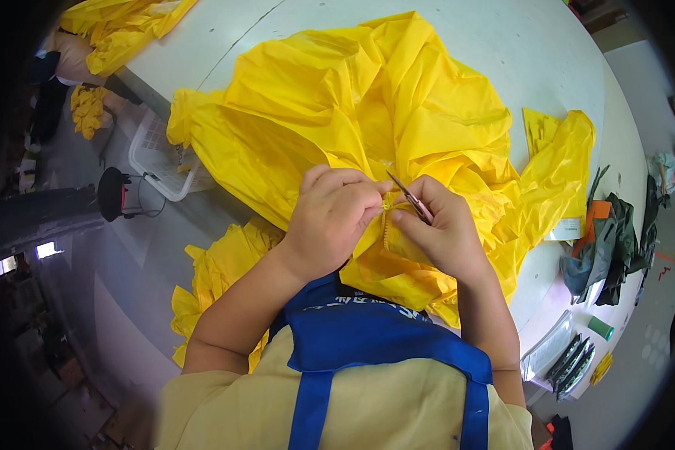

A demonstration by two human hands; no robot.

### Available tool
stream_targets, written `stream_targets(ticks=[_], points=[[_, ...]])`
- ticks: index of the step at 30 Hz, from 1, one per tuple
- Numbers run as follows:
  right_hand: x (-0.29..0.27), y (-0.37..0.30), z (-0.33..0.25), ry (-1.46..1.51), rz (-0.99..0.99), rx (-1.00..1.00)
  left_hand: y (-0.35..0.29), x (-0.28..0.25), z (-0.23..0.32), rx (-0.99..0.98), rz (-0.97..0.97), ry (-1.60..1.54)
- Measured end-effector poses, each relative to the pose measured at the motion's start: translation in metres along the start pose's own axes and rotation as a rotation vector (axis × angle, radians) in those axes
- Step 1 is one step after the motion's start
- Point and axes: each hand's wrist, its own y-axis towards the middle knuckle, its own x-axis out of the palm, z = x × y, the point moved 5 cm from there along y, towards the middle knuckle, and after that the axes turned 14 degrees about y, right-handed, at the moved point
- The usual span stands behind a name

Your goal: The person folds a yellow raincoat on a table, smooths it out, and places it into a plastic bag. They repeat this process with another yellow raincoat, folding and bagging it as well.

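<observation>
A large yellow raincoat-like garment [367,90] of shiny fabric lies crumpled over the table in front of me, part of it hanging down toward my lap. My left hand [334,217] is closed in a pinch on the end of a yellow zipper [385,232] on this garment. In my right hand [454,232] is a small pair of scissors [420,206], its dark blades pointing up and left. Thumb and fingers of the right hand also come close to the zipper, just right of the left fingertips. What lies exactly between the left fingertips is partly hidden.
The pale table [559,64] carries another yellow garment [139,34] at its far left corner. A white plastic basket [151,150] and a black stool [112,193] stand to the left. On the right lie dark cloth pieces [621,232], a green spool [600,327] and flat packets [571,364].
</observation>
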Motion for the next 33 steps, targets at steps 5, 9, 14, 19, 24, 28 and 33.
stream_targets(ticks=[5,9,14,19,24,28,33], points=[[-0.008,-0.002,-0.004,0.015,0.016,0.011,0.002,-0.001,0.003,0.014,0.013,0.013],[-0.010,-0.004,-0.005,0.027,-0.008,-0.012,0.003,-0.003,0.006,0.038,0.009,0.001],[-0.007,-0.006,-0.004,0.055,0.004,-0.009,0.002,-0.001,0.009,0.046,0.021,-0.008],[-0.009,-0.010,-0.007,0.081,0.157,-0.068,0.012,0.002,0.006,0.043,-0.129,-0.140],[-0.020,-0.015,-0.009,0.056,0.306,-0.212,0.021,0.015,0.016,0.092,-0.281,-0.223],[-0.034,-0.014,-0.001,0.227,0.371,-0.254,0.038,0.009,0.023,0.076,-0.383,-0.311],[-0.070,-0.018,0.020,0.230,0.244,-0.202,0.056,0.045,0.007,0.252,-0.891,0.226]])
